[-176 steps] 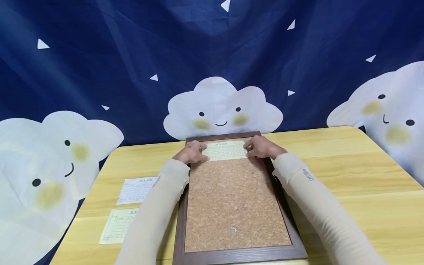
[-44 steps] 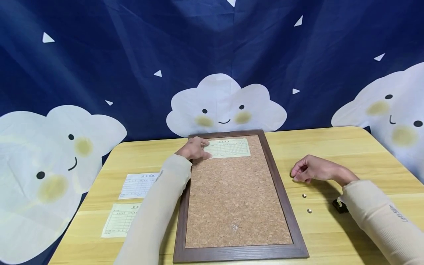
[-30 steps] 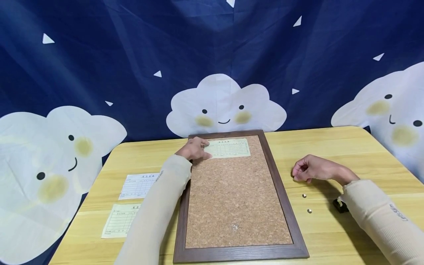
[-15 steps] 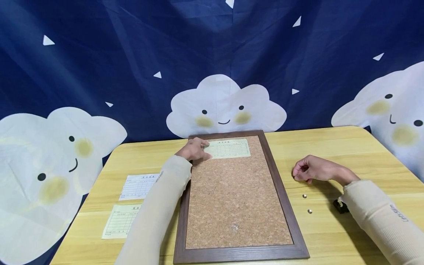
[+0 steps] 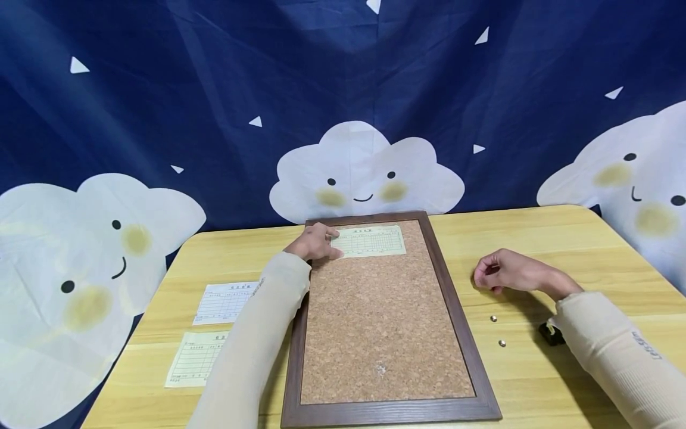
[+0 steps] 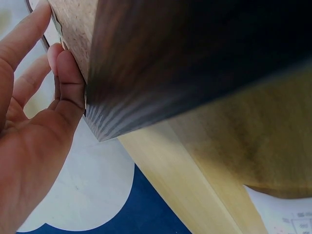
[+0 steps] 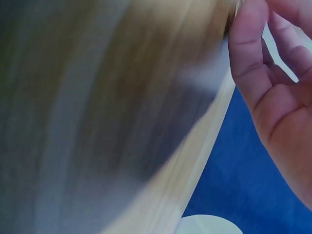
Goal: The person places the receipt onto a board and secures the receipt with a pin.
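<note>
In the head view a pale green printed slip (image 5: 370, 241) lies across the top of a cork board (image 5: 386, 322) with a dark wooden frame. My left hand (image 5: 315, 241) rests over the frame's left side, thumb and fingertips holding down the slip's left end. The left wrist view shows those fingers (image 6: 68, 73) at the board's edge. Right of the board, my right hand (image 5: 506, 271) is low over the table, finger and thumb tips pinched together on a tiny thumbtack, mostly hidden. Nearer me lie two shiny thumbtacks, one (image 5: 493, 319) behind the other (image 5: 502, 343).
Left of the board lie a white printed slip (image 5: 222, 302) and a pale green one (image 5: 195, 357), both partly covered by the left sleeve. A small black object (image 5: 552, 335) shows by the right wrist. A dark blue curtain (image 5: 225, 119) with clouds hangs behind the table.
Since the earliest frame, my right hand has left the slip's right end and moved to the table right of the board. Lately it has lifted only slightly; the left hand stays put.
</note>
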`<state>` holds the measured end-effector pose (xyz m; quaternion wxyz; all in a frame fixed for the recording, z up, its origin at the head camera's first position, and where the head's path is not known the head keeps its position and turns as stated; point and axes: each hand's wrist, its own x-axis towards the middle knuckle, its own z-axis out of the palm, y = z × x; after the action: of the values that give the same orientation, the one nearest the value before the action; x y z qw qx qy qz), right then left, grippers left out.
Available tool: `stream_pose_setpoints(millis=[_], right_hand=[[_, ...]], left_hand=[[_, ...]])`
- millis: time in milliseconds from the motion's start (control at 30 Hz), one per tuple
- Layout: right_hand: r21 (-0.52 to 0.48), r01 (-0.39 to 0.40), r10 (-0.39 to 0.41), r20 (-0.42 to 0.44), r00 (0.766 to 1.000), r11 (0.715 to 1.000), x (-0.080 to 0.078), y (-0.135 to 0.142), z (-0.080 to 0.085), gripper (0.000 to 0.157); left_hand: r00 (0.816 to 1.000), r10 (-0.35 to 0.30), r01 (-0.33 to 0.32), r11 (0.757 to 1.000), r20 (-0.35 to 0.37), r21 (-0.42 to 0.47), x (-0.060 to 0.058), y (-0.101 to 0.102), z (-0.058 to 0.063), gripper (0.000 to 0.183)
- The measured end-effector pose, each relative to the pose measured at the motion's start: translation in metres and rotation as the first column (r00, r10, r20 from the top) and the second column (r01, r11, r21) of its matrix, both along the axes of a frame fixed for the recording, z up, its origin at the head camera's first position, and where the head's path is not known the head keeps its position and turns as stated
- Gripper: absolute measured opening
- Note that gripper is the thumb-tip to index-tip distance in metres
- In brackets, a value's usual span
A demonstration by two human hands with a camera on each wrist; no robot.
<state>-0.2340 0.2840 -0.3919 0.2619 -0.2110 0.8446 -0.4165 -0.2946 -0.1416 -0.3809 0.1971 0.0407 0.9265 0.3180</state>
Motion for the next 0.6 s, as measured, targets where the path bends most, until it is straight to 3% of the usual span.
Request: stream_pose_setpoints(millis=[267,600], right_hand=[[-0.062,-0.011,0.002,-0.136,0.991,0.998,-0.0021,-0.0036,0.0011,0.012],[-0.130,-0.034,0.008,-0.199,0.980,0.991,-0.0033,-0.0092,-0.0004,0.009]], left_hand=[[1.000,-0.007,0.007,1.000,-0.007,-0.021,-0.0012,-0.0005,-0.0001,0.061],[1.000,-0.010,0.010,1.000,-0.009,-0.024,-0.0006,0.0004,0.0004,0.061]])
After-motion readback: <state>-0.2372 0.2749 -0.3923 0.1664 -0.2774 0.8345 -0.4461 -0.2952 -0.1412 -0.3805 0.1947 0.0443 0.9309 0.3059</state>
